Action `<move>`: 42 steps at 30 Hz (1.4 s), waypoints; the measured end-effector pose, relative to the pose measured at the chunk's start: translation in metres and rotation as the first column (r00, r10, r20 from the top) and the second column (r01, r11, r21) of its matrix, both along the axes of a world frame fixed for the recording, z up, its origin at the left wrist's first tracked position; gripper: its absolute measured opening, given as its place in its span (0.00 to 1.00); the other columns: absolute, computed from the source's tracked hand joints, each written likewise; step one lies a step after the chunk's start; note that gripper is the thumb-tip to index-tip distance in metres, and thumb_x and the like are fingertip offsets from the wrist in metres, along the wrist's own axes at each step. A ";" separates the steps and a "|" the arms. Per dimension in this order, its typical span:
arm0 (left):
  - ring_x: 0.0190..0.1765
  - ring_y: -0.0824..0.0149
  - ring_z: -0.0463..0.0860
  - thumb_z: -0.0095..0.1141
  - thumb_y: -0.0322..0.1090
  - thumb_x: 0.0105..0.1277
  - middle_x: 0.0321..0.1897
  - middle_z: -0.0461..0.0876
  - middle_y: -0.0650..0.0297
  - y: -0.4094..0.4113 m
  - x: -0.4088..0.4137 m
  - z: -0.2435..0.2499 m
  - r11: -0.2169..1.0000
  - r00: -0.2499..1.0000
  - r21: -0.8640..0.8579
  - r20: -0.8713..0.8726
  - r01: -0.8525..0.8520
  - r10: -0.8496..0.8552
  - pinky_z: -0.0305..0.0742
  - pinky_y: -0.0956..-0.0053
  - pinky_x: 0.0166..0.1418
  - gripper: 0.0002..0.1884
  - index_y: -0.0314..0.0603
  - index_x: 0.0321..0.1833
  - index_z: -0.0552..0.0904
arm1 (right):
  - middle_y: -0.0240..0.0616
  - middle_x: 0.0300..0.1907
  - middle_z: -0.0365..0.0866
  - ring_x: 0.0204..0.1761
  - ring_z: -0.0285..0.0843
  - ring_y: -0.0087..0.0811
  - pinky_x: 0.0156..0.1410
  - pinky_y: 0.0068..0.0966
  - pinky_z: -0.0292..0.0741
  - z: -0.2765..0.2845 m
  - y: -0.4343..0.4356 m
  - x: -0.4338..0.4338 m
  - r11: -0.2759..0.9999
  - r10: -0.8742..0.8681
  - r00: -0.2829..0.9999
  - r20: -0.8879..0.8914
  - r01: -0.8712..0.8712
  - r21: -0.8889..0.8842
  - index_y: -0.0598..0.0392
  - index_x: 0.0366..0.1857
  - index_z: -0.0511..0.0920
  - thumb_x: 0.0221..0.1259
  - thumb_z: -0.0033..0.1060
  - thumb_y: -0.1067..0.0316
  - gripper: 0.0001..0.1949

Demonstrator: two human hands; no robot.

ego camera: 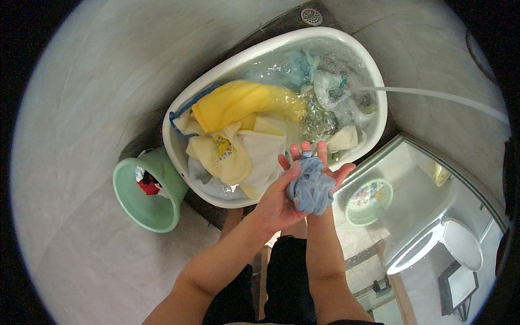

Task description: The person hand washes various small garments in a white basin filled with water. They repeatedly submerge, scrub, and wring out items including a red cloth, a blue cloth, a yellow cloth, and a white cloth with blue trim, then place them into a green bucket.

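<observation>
A bunched blue-grey wet cloth (312, 185) lies between my hands, over the near rim of a white tub (276, 40). My left hand (280, 199) presses on the cloth from its left side, fingers around it. My right hand (335, 174) is beneath and behind the cloth, its fingers spread and the cloth resting on the palm. In the tub's water are a yellow cloth (243, 101), a pale yellow garment with a printed figure (227, 162), a white cloth (264, 150), and light blue fabric (296, 67). Water churns at the right end.
A white stream or hose (438, 95) reaches the tub from the right. A green bucket (162, 203) with red, black and white cloth stands at left. A floor drain (312, 16) lies beyond the tub. On the right, a glass panel (406, 195) shows a green basin (369, 202) and a toilet (438, 243).
</observation>
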State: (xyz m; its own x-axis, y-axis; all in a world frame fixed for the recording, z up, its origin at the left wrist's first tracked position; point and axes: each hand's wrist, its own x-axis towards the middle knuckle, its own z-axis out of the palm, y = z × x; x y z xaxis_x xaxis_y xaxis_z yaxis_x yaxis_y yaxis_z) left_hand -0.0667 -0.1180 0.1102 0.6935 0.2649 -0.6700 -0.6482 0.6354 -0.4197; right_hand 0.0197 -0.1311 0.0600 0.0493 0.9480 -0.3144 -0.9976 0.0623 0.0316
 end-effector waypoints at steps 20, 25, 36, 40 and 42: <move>0.39 0.68 0.76 0.44 0.52 0.64 0.35 0.76 0.64 0.020 -0.011 0.020 0.997 0.918 0.043 -0.396 0.057 -0.036 0.72 0.72 0.46 0.19 0.43 0.43 0.73 | 0.46 0.26 0.76 0.29 0.74 0.30 0.40 0.26 0.72 0.080 0.014 -0.017 0.985 -0.140 -0.335 0.932 -0.140 0.098 0.63 0.35 0.70 0.54 0.49 0.78 0.05; 0.40 0.68 0.77 0.44 0.47 0.62 0.35 0.78 0.64 0.018 0.006 0.032 0.992 0.810 0.093 -0.586 0.083 -0.013 0.73 0.73 0.46 0.15 0.44 0.39 0.75 | 0.50 0.41 0.74 0.40 0.74 0.36 0.49 0.29 0.70 0.070 0.025 -0.005 0.910 0.221 -0.049 0.974 0.369 -0.188 0.63 0.44 0.69 0.59 0.48 0.68 0.13; 0.39 0.66 0.77 0.43 0.45 0.63 0.37 0.77 0.62 0.017 -0.026 0.030 0.991 0.959 -0.095 -0.260 0.093 -0.115 0.72 0.69 0.45 0.14 0.44 0.42 0.74 | 0.44 0.26 0.77 0.30 0.76 0.37 0.38 0.30 0.74 0.057 0.014 -0.010 0.990 -0.132 -0.044 0.990 -0.054 0.130 0.63 0.25 0.73 0.44 0.58 0.81 0.05; 0.29 0.69 0.74 0.54 0.43 0.59 0.26 0.74 0.66 0.020 -0.012 0.020 0.995 0.888 0.088 -0.455 -0.039 0.075 0.71 0.74 0.37 0.12 0.42 0.34 0.73 | 0.42 0.22 0.76 0.27 0.75 0.37 0.34 0.30 0.74 0.065 0.006 -0.029 0.986 -0.159 0.114 0.981 0.070 0.152 0.62 0.22 0.72 0.49 0.56 0.77 0.04; 0.27 0.69 0.73 0.57 0.39 0.58 0.24 0.73 0.67 0.026 0.005 0.031 0.991 0.652 0.126 -0.748 -0.046 0.125 0.70 0.75 0.35 0.10 0.43 0.29 0.73 | 0.37 0.15 0.70 0.18 0.69 0.32 0.26 0.26 0.70 0.076 0.012 -0.033 0.963 -0.021 0.399 0.917 0.256 -0.089 0.60 0.23 0.69 0.58 0.51 0.67 0.09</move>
